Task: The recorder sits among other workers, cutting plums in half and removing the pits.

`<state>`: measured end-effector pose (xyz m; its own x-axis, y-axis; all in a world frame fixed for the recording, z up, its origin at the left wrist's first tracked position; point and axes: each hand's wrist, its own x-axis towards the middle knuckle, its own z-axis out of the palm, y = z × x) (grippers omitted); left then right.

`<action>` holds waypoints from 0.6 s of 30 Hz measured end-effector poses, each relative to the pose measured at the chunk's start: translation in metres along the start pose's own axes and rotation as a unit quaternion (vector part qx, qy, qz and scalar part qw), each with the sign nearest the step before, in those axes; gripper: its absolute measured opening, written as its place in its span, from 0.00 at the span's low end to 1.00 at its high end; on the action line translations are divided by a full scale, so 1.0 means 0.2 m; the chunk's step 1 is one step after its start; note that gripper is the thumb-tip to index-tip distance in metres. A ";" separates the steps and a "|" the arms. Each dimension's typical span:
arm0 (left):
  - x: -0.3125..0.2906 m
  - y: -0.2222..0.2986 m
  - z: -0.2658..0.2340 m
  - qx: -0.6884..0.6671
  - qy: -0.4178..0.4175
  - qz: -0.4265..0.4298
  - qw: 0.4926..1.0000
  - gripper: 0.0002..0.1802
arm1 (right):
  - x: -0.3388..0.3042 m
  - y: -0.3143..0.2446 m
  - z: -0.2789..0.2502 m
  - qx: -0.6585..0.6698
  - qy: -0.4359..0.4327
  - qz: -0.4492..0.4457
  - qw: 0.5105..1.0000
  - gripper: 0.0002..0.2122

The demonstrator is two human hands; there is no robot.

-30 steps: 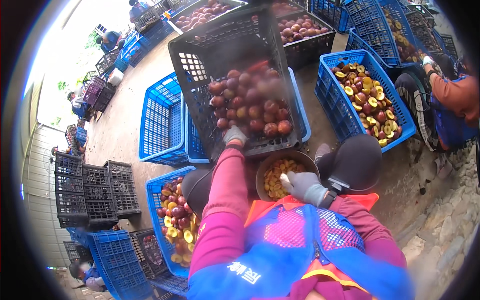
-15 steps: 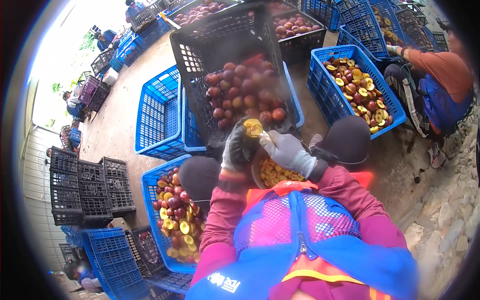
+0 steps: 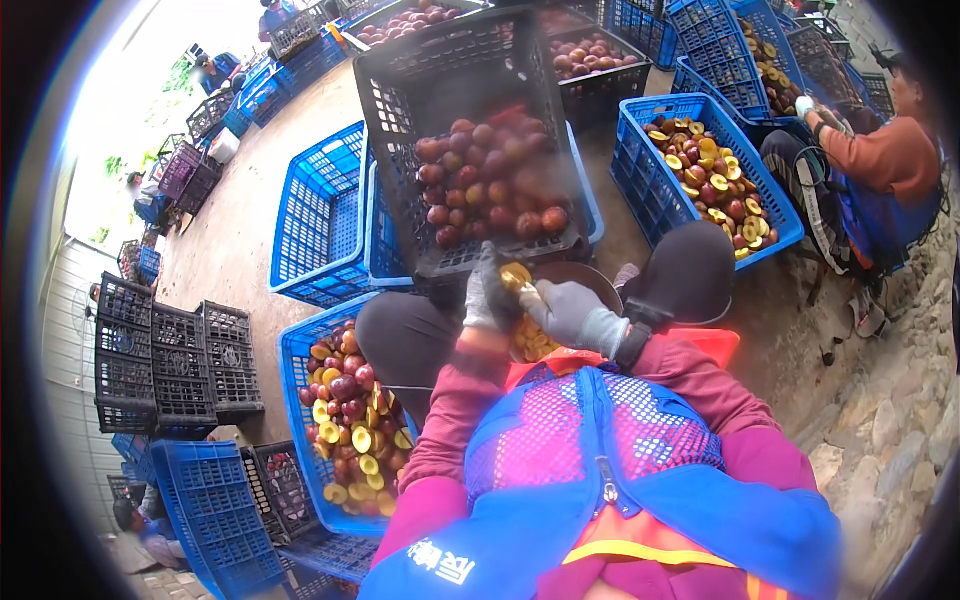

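Note:
My left hand (image 3: pixel 490 295), in a grey glove, holds a cut plum (image 3: pixel 515 275) with its yellow flesh showing. Right beside it, my gloved right hand (image 3: pixel 575 317) is closed, its fingertips close to the fruit. What it grips is too small and hidden to make out. Beneath both hands, between my knees, sits a round bowl (image 3: pixel 588 276) with yellow fruit pieces (image 3: pixel 535 342), partly covered by my hands. Just beyond, a tilted black crate (image 3: pixel 385 185) holds whole red plums (image 3: pixel 490 180).
A blue crate of plum halves (image 3: pixel 355 420) stands by my left knee, another (image 3: pixel 705 180) to the right. An empty blue crate (image 3: pixel 320 215) is at left. Black crates (image 3: pixel 180 360) are stacked farther left. A co-worker (image 3: pixel 870 170) sits at right.
Both hands have come down a little toward me, the left more upright, with the cut plum still in it. More of the bowl's rim shows. The co-worker's hand at right has shifted.

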<state>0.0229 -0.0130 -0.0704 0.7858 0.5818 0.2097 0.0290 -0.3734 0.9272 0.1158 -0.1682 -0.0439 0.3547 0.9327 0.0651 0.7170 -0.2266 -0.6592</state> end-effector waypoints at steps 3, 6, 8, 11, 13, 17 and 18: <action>-0.03 -0.10 0.05 -0.173 0.013 -0.090 0.981 0.21 | -0.07 0.06 0.09 0.003 -0.023 -0.066 0.998 0.17; -0.09 -0.05 0.03 0.012 -0.031 0.039 0.999 0.11 | -0.11 0.06 0.11 0.049 -0.042 -0.075 0.995 0.13; -0.11 -0.03 0.03 -0.023 -0.065 -0.015 0.998 0.04 | -0.12 0.06 0.09 0.117 -0.099 -0.004 0.988 0.14; -0.18 -0.03 -0.02 0.031 -0.080 -0.022 0.996 0.05 | -0.12 -0.12 -0.09 0.219 -0.197 0.109 0.949 0.21; -0.17 -0.02 0.01 0.077 -0.069 0.031 0.994 0.06 | -0.13 0.02 0.06 0.195 -0.098 -0.005 0.976 0.22; -0.15 -0.03 0.09 0.088 -0.045 0.099 0.990 0.08 | -0.14 0.26 0.30 0.170 0.051 -0.087 0.980 0.22; -0.17 -0.03 0.07 0.106 -0.036 0.107 0.988 0.09 | -0.14 0.22 0.28 0.219 -0.001 -0.028 0.975 0.22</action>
<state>0.0053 -0.0402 -0.0883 0.8298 0.4226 0.3645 -0.0203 -0.6298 0.7765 0.1050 -0.1880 -0.1168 0.3201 0.9411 0.1092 0.4106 -0.0340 -0.9112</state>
